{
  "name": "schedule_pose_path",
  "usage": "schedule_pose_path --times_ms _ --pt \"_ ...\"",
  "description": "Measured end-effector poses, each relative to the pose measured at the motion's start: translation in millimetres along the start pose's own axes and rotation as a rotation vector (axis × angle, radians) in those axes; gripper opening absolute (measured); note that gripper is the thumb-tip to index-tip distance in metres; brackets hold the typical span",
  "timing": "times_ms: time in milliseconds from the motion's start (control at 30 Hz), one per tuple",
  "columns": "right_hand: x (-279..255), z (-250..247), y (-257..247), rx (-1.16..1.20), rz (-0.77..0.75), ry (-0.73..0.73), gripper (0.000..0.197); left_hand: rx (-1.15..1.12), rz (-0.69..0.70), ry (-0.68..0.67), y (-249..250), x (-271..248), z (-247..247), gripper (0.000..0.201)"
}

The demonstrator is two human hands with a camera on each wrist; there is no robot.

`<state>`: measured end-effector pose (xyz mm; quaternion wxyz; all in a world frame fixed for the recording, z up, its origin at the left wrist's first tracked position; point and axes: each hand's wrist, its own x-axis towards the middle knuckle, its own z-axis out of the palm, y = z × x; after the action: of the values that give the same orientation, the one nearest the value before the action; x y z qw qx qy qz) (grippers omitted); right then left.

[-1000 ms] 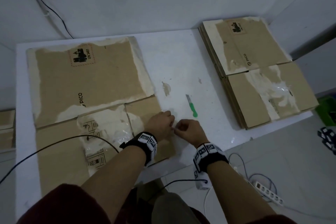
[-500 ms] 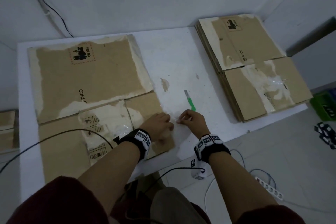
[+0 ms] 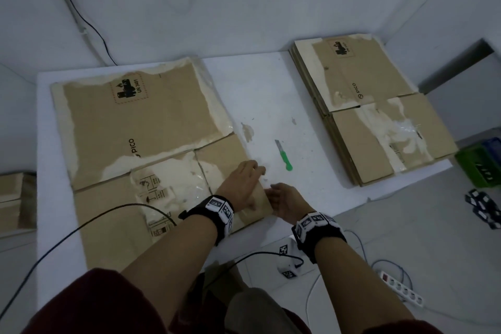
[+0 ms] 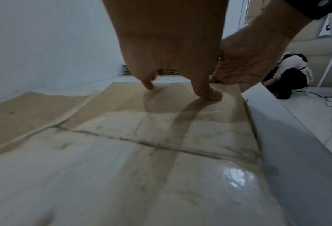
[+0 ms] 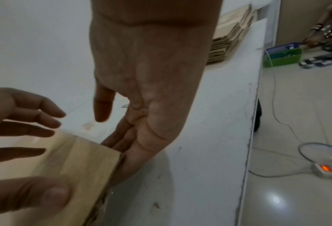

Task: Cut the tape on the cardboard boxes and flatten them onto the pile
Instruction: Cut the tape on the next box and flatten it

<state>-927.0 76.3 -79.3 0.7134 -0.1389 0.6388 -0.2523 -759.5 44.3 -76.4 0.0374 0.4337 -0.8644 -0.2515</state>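
A flattened cardboard box (image 3: 141, 122) with torn tape patches lies on the left of the white table (image 3: 271, 95). My left hand (image 3: 244, 182) rests on its near right flap with fingers spread, fingertips (image 4: 209, 93) touching the board. My right hand (image 3: 284, 200) is at that flap's right edge; its straight fingers (image 5: 120, 137) are slid under the cardboard (image 5: 74, 160), thumb free above. A green-handled knife (image 3: 284, 155) lies loose on the table just beyond both hands. The pile of flattened boxes (image 3: 379, 116) sits at the table's right end.
More cardboard (image 3: 13, 200) sits off the table's left side. On the floor to the right are a green crate (image 3: 479, 165), a power strip (image 3: 401, 289) and cables. A black cable (image 3: 81, 225) crosses the box's near part. A person (image 4: 288, 76) crouches beyond the table.
Both hands have drawn back from the table near the knife to the flap's right edge. The right hand's fingers have slid under that edge, and the left hand now lies on the flap.
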Motion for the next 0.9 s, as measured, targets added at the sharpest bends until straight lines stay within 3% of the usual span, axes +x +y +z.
schedule_pose_path --times_ms 33,100,167,233,333,400,467,567,667,733,800,900 --pt "-2.6 -0.4 -1.8 0.005 0.000 -0.022 0.030 0.023 -0.054 0.030 -1.8 -3.0 3.5 0.095" --pt "-3.8 -1.5 -4.4 -0.243 -0.101 -0.033 0.030 0.050 -0.136 0.072 -7.5 -12.9 7.0 0.096" --pt "3.1 1.0 -9.9 -0.617 -0.236 0.052 0.036 0.006 -0.216 0.179 -20.9 -28.4 6.6 0.081" --pt "11.7 6.7 -18.1 -0.840 -0.254 0.091 0.038 -0.109 -0.384 0.397 -40.8 -50.0 0.8 0.064" --pt "19.4 21.9 -31.1 -0.947 -0.161 0.094 0.022 -0.130 -0.879 0.520 -74.7 -89.1 -13.0 0.060" --pt "25.5 31.7 -32.0 -0.928 -0.143 0.111 0.040 -0.221 -1.238 0.520 -103.1 -118.5 -19.1 0.068" --pt "26.7 46.4 -31.6 -1.004 -0.241 0.238 0.037 -0.355 -1.491 0.450 -129.4 -149.1 -23.5 0.083" --pt "23.6 68.6 -28.8 -0.890 -0.365 0.392 0.034 -0.561 -1.561 0.499 -149.1 -175.0 -26.6 0.085" --pt "24.6 82.3 -24.7 -0.778 -0.256 0.389 0.050 -0.526 -1.653 0.715 -140.3 -170.2 -38.4 0.057" --pt "25.8 84.5 -20.6 -0.880 -0.243 0.359 0.054 -0.559 -1.710 0.787 -141.0 -174.3 -46.8 0.052" --pt "29.0 81.2 -15.8 -0.976 -0.275 0.372 0.058 -0.620 -1.659 0.687 -149.3 -188.6 -47.0 0.065" --pt "22.4 78.0 -9.7 -0.947 -0.274 0.367 0.060 -0.677 -1.436 0.485 -166.0 -217.1 -37.6 0.067"
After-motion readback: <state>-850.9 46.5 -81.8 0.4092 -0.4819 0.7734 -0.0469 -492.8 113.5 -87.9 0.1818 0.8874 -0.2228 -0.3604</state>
